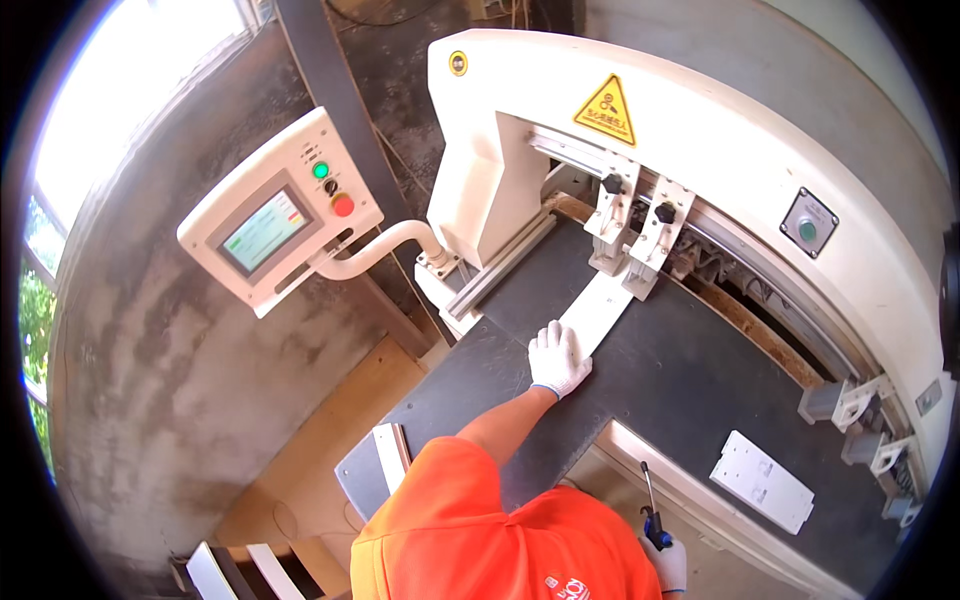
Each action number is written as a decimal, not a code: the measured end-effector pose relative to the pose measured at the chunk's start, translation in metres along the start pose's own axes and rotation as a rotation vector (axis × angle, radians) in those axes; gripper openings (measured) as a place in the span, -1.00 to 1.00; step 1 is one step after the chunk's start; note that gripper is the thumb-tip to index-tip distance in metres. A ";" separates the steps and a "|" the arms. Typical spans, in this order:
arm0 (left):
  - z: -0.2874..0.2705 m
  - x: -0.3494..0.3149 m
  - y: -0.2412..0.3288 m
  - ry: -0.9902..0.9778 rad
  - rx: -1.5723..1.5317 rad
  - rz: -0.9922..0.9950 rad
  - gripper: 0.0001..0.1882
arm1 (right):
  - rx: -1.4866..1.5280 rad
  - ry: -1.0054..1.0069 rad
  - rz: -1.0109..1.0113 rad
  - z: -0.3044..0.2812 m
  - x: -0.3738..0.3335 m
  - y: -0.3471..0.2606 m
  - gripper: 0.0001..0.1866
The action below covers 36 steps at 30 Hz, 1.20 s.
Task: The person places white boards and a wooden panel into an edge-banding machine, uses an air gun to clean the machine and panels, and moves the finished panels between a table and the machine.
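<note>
Left hand (560, 359) on the white panel (603, 315), flat on the dark worktop (700, 380), reaching the clamps (655, 240); grip, can't tell! Right hand (670, 567) wraps a thin-shafted tool (654, 526).

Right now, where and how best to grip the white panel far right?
Likely across both long edges at mid-length, coming from the front of the table: the white panel lies flat, is longer than wide, one long edge facing that side. The right hand is nearest, but holds a screwdriver.

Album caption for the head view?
Gloved left hand on a white strip, right hand gripping a thin tool, at a machine.
</note>
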State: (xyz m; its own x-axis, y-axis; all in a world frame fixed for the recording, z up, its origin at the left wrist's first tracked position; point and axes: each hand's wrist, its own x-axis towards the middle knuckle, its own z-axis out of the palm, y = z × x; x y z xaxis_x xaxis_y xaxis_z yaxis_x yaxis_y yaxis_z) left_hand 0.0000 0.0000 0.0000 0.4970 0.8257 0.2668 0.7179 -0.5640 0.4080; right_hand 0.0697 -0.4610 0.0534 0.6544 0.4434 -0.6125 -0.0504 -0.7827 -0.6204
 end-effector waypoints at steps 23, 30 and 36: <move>0.006 -0.004 -0.014 0.048 0.021 0.006 -0.22 | -0.237 -0.019 0.005 -0.008 -0.013 -0.041 -0.50; 0.003 0.009 0.001 -0.060 0.008 -0.011 -0.23 | 0.216 0.176 0.087 0.010 -0.015 -0.013 -0.58; 0.003 0.039 -0.001 -0.112 0.040 -0.049 -0.23 | -0.191 0.031 -0.068 0.000 -0.021 -0.043 -0.52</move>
State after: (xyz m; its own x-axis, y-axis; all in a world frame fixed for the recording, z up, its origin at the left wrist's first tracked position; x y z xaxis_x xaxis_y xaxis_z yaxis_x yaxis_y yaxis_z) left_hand 0.0199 0.0330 0.0073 0.5108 0.8470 0.1470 0.7606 -0.5250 0.3820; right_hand 0.0579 -0.4361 0.0930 0.6748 0.4864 -0.5551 0.1365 -0.8214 -0.5537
